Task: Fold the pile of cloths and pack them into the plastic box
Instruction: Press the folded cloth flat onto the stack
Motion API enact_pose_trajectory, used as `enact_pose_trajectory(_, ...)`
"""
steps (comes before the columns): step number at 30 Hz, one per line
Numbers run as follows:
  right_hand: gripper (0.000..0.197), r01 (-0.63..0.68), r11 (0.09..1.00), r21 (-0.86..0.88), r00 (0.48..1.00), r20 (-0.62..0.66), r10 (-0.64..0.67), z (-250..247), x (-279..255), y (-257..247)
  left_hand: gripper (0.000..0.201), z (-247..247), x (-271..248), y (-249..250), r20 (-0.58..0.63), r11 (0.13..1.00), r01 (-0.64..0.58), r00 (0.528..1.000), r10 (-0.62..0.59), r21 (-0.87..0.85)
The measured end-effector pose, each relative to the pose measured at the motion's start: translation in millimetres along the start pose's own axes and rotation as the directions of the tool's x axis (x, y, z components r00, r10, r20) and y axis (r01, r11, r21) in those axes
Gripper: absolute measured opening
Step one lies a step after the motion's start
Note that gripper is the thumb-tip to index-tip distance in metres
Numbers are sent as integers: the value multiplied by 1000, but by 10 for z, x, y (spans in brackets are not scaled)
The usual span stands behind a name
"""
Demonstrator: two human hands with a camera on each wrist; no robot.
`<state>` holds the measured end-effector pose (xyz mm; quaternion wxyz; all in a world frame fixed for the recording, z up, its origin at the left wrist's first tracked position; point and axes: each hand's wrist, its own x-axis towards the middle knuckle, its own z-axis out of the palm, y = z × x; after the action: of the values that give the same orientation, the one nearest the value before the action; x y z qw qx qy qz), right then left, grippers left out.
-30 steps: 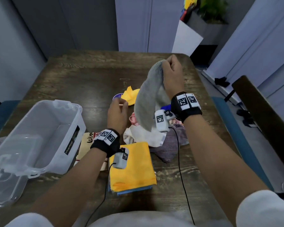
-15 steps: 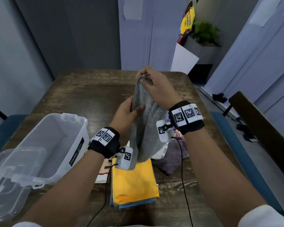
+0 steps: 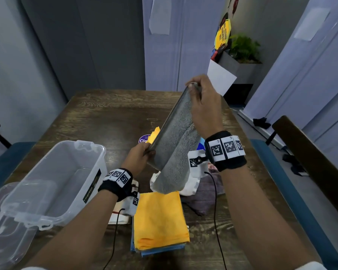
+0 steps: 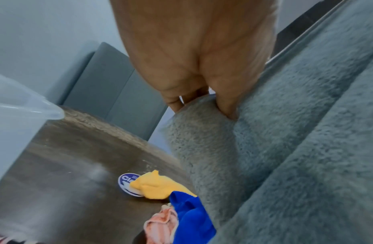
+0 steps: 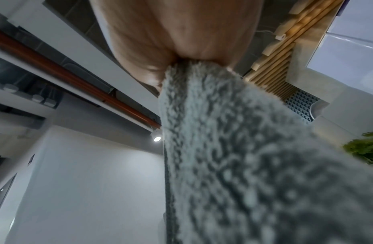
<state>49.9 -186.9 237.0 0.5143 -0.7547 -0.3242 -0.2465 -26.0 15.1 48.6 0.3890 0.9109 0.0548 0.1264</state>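
A fluffy grey cloth [image 3: 174,151] [image 4: 285,148] [image 5: 233,156] hangs in the air above the table, stretched along one edge between both hands. My right hand [image 3: 199,94] [image 5: 175,66] pinches its upper corner, raised high. My left hand [image 3: 142,154] [image 4: 204,102] pinches the lower corner of the same edge. Below lies a folded stack, a yellow cloth [image 3: 160,219] on top of a blue one [image 3: 162,251]. The clear plastic box [image 3: 27,201] stands open at the left. Unfolded cloths sit behind: white [image 3: 191,184], purple [image 3: 203,201], yellow [image 4: 156,186], blue [image 4: 191,219] and pink [image 4: 160,227].
The box lid [image 3: 0,248] lies at the left front corner under the box. A round purple sticker [image 3: 143,139] is on the wooden table [image 3: 105,117]. A chair back [image 3: 310,158] stands at the right. A printed cloth [image 3: 119,215] lies by my left wrist.
My left hand took hold of the grey cloth's edge and slid down to its lower corner. My right hand rose, and the edge is now stretched taut between them.
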Motion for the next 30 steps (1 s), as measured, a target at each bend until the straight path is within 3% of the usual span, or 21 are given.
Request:
enact_pose_trajectory(2, 11, -8, 1000, 0, 999, -54, 8, -34, -17, 44, 19, 2, -52, -145, 7, 999, 0, 1000, 0, 53)
enact_pose_trajectory(4, 11, -36, 999, -3, 995, -89, 35, -62, -50, 127, 21, -51, -81, -217, -93, 995, 88, 992, -83, 50)
enact_pose_trajectory(7, 12, -109, 994, -3, 983, -147, 107, -90, -131, 278, 21, -258, -73, -169, -271, 981, 180, 943, -192, -70)
enact_pose_trajectory(11, 11, -227, 974, 1, 944, -247, 221, -137, -241, 464, 21, -643, -19, -25, -440, 961, 120, 870, -222, -249)
enact_pose_trajectory(14, 13, -314, 949, -19, 912, -285, 296, -193, -301, 614, 12, -844, 18, 53, -501, 954, 31, 846, -183, -297)
enact_pose_trajectory(19, 16, -396, 918, -25, 858, -365, 361, -260, -367, 806, 5, -946, 73, 184, -493, 782, -76, 812, -311, -619)
enact_pose_trajectory(23, 18, -409, 912, -25, 848, -380, 370, -262, -407, 848, 5, -955, 131, 242, -375, 487, -144, 827, -418, -861)
enact_pose_trajectory(30, 12, -443, 882, 161, 791, -393, 469, -223, -467, 850, 23, -957, 14, 533, -284, 361, -142, 880, -380, -922)
